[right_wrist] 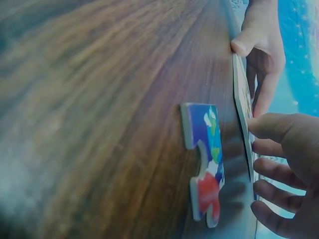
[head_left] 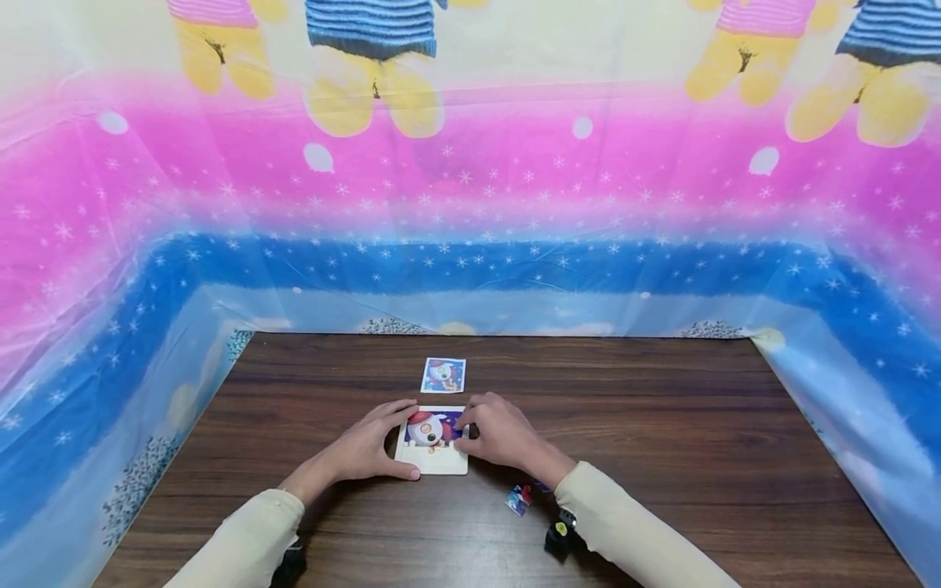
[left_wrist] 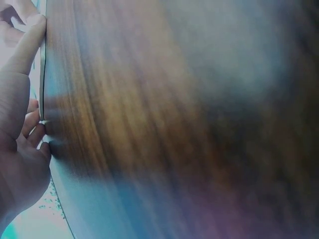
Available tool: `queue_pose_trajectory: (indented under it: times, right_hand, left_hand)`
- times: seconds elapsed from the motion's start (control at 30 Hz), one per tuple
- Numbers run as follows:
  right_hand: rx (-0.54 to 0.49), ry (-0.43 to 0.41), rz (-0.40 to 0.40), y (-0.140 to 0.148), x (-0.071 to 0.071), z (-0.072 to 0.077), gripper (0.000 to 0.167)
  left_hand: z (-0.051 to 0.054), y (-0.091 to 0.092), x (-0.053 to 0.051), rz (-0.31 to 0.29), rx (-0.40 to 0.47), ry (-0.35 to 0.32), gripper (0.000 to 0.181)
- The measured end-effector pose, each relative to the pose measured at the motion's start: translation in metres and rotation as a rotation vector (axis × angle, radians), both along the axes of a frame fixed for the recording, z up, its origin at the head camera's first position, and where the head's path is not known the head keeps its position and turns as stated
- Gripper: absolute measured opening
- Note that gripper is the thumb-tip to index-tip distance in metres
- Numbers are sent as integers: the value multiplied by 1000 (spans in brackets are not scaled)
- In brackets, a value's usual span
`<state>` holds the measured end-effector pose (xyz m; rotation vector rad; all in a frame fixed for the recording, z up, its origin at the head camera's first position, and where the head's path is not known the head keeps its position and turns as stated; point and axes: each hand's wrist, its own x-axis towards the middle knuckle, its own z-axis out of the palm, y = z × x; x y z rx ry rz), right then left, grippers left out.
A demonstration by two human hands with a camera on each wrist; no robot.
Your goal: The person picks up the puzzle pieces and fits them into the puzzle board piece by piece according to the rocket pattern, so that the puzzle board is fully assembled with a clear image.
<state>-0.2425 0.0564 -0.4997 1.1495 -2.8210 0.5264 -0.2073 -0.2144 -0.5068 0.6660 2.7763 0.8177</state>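
Observation:
A small jigsaw puzzle tray (head_left: 443, 463) lies on the table, its upper part filled with a picture of a white character in red and its lower part bare and pale. My left hand (head_left: 371, 441) grips the tray's left side, thumb at the lower edge and fingers at the top. My right hand (head_left: 503, 431) touches the tray's right side with bent index finger and thumb; whether a piece sits between them is hidden. A loose puzzle piece (right_wrist: 204, 159), blue and red, lies on the table nearer me, below the right hand.
Beyond the tray lies a square picture card (head_left: 443, 375) with a similar character. Another dark piece (head_left: 541, 486) shows partly beside the right sleeve. The brown wooden table (head_left: 647, 408) meets a patterned cloth (head_left: 515, 261) at its back and sides.

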Motion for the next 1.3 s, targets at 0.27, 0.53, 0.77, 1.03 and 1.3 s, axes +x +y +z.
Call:
queue_pose_trajectory:
  times: [0.27,0.53,0.77,1.03,1.3]
  right_hand:
    - [-15,-2,1,-1,3,3,20]
    - [-113,2,31,18,7,1,22]
    - [-151,3,-8,47,24,8,23]
    - [-142,-14,-51,76,44,11,26]
    - [-149,-40,-51,95,64,5,32]
  left_hand:
    - [1,1,1,-4,9,-7,108]
    - [1,2,0,-1,5,7,109]
    - [1,1,1,-3,7,18,109]
    - [2,1,1,-6,10,20,109]
    - [1,1,1,-5,6,18,110]
